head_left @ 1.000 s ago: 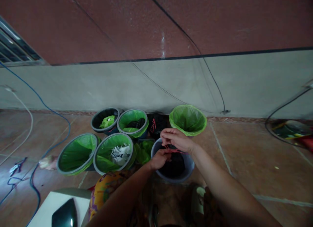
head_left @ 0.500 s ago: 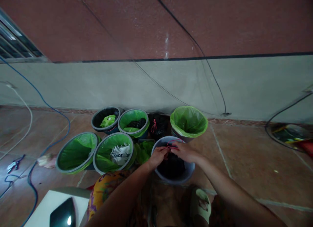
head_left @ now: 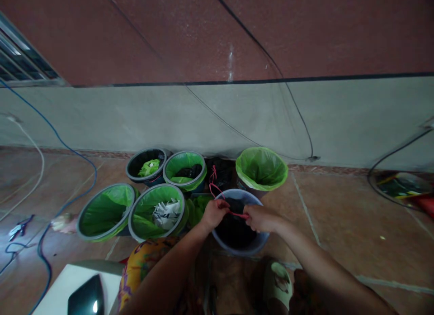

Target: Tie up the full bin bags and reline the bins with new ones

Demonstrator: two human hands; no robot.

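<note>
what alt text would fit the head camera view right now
A person's left hand and right hand hold a red tie stretched between them over a pale bin with black plastic inside. Other bins, mostly green-lined, stand to its left and behind it on a tiled floor beside a wall.

No text, brand, number or sign is legible. Dark print-like marks on the crumpled white material (head_left: 167,214) inside a green-lined bin (head_left: 143,217) are too small to decipher. Purple figures on the yellow patterned cloth (head_left: 140,265) cannot be resolved as lettering.
</note>
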